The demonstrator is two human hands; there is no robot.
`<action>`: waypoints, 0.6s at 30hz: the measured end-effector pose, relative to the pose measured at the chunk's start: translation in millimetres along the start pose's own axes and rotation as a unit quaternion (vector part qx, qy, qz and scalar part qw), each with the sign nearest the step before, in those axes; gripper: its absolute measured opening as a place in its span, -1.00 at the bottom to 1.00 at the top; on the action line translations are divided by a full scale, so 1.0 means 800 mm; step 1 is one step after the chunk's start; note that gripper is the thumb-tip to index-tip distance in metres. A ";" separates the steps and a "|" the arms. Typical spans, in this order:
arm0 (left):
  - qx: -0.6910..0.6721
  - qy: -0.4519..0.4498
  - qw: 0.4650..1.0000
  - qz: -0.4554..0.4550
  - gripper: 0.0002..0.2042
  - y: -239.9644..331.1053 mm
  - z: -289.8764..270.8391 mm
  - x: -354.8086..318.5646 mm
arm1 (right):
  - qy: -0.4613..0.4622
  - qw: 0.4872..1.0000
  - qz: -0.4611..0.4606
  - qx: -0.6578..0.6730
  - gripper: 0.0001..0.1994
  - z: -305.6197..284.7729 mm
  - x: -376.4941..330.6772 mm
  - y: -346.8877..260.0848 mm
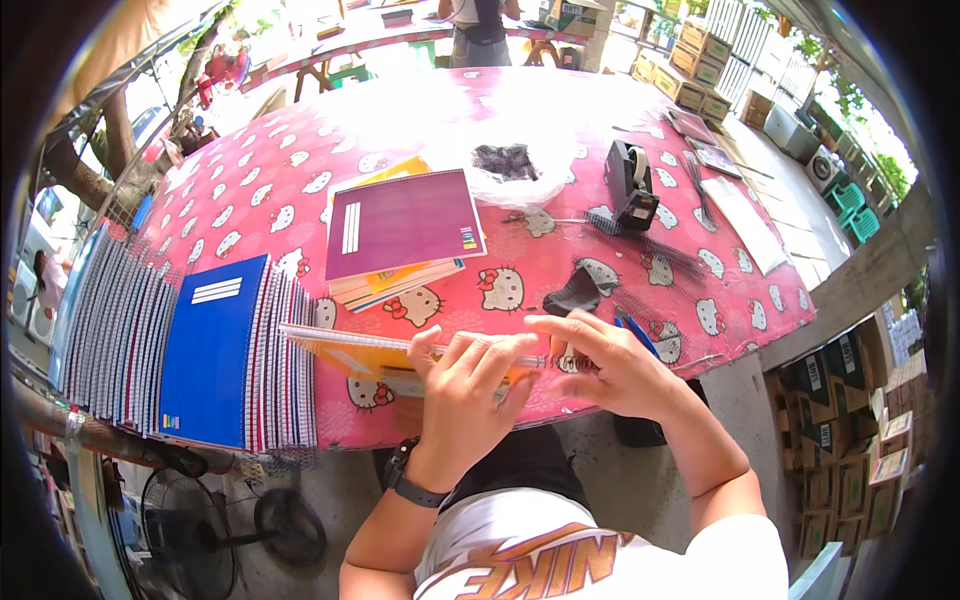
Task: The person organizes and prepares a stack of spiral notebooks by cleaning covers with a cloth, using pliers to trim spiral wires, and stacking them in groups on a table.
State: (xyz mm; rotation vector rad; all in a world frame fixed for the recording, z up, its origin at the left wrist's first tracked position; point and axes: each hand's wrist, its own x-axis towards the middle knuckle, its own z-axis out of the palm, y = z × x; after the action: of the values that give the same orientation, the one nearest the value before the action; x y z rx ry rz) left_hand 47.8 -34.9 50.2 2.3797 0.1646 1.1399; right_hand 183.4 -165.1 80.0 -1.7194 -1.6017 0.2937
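view from above of a person at a table [300, 180] with a pink cartoon-cat cloth. the left hand [462, 395] lies on an orange notebook [350, 352] at the near edge, fingers curled down over it, pinching the wire spiral [400, 342] along its top. the right hand [610, 365] rests just beside, fingers stretched flat toward the spiral's right end, grasping nothing. a fanned row of spiral notebooks, a blue one [212, 345] on top, sits to the left. a purple notebook [402, 222] tops a small pile farther back, and a tape dispenser [630, 183] stands to the right.
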 end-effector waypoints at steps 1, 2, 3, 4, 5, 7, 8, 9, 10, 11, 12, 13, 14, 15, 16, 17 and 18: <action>0.005 -0.026 1.000 0.001 -0.83 0.004 -0.002 0.002 | 0.016 1.000 0.012 -0.002 -0.73 -0.001 0.001 -0.005; 0.002 -0.026 1.000 0.002 -0.83 0.002 0.000 0.001 | 0.016 1.000 0.015 -0.004 -0.73 -0.001 -0.002 -0.001; 0.006 -0.055 0.998 0.028 -0.83 -0.001 -0.002 0.001 | -0.001 0.999 0.017 0.052 -0.72 0.001 -0.006 0.002; 0.011 -0.084 0.995 0.053 -0.83 -0.004 -0.004 0.001 | -0.019 0.994 0.018 0.108 -0.71 0.003 -0.009 0.006; 0.011 -0.100 0.993 0.055 -0.85 -0.004 -0.006 0.002 | -0.033 0.983 0.056 0.172 -0.69 0.005 -0.012 0.011; 0.030 -0.105 0.993 0.048 -0.87 -0.009 -0.008 -0.004 | -0.030 0.960 0.087 0.264 -0.68 0.010 -0.005 0.031; 0.046 -0.112 0.992 0.040 -0.89 -0.013 -0.010 -0.008 | -0.028 0.928 0.123 0.352 -0.67 0.013 0.001 0.046; 0.039 -0.107 0.992 0.050 -0.88 -0.017 -0.016 -0.012 | 0.041 0.963 0.133 0.231 -0.67 0.018 0.014 0.073; 0.063 -0.091 0.993 0.036 -0.88 -0.018 -0.021 -0.015 | 0.103 0.971 0.168 0.133 -0.64 0.022 0.024 0.108; 0.053 -0.096 0.993 0.046 -0.87 -0.016 -0.020 -0.015 | 0.144 0.975 0.129 -0.107 -0.48 0.027 0.016 0.168; 0.054 -0.094 0.993 0.053 -0.87 -0.014 -0.023 -0.012 | 0.144 0.967 0.115 -0.174 -0.33 0.033 0.004 0.206; 0.089 -0.095 0.988 0.080 -0.86 -0.013 -0.024 -0.011 | 0.118 0.957 0.116 -0.238 -0.29 0.041 -0.011 0.241; 0.127 -0.100 0.982 0.103 -0.86 -0.013 -0.022 -0.011 | 0.085 0.964 0.153 -0.201 -0.27 0.045 -0.017 0.250; 0.110 -0.062 0.988 0.086 -0.87 -0.015 -0.009 -0.015 | 0.060 0.929 0.210 -0.297 -0.26 0.052 -0.016 0.238; 0.078 -0.028 0.993 0.080 -0.89 -0.017 0.005 -0.015 | 0.046 0.920 0.213 -0.326 -0.31 0.042 -0.020 0.248; 0.104 -0.019 0.992 0.069 -0.89 -0.018 0.011 -0.015 | 0.064 0.925 0.239 -0.289 -0.33 0.039 -0.015 0.241; 0.063 -0.002 0.995 0.076 -0.90 -0.018 0.012 -0.014 | 0.082 0.926 0.271 -0.250 -0.36 0.041 -0.007 0.235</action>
State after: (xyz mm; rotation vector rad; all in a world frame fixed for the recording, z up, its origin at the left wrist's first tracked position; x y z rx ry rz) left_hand 49.7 -29.2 30.3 2.5417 0.0568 1.2259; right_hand 304.1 -145.8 -67.0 -2.5030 -1.1068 -0.0086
